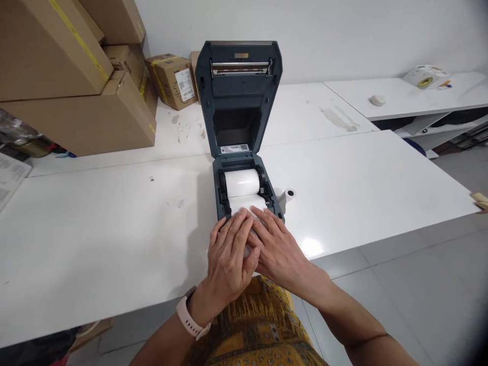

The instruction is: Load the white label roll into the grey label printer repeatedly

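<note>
Under fingers of left hand and right hand, white paper is held down, roll just beyond in open printer; fingers slightly spread, right-thumb pinch can't be told; even pressure probably needed next

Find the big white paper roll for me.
In the head view, the big white paper roll sits inside the open printer near the middle, between the raised lid and the left hand and right hand.
</note>
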